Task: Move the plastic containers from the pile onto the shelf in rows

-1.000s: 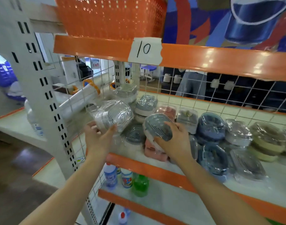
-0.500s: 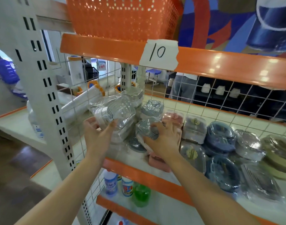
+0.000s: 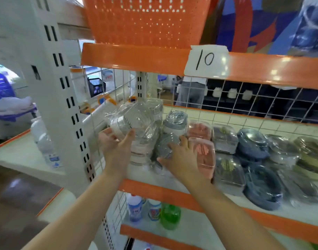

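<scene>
Both are mid-placement at the shelf's (image 3: 172,193) left end — the left hand (image 3: 116,147) cups a clear wrapped container (image 3: 134,121), the right hand (image 3: 179,159) seemingly grips a grey-lidded one (image 3: 166,144) — and next each needs setting square in its row.

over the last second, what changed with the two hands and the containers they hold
The right hand carried its grey round container from in front of the shelf down and inward, and now grips it low on the shelf beside the pink containers. The left hand still holds the clear wrapped container up near the wire side panel. The rows further right look unchanged.
</scene>
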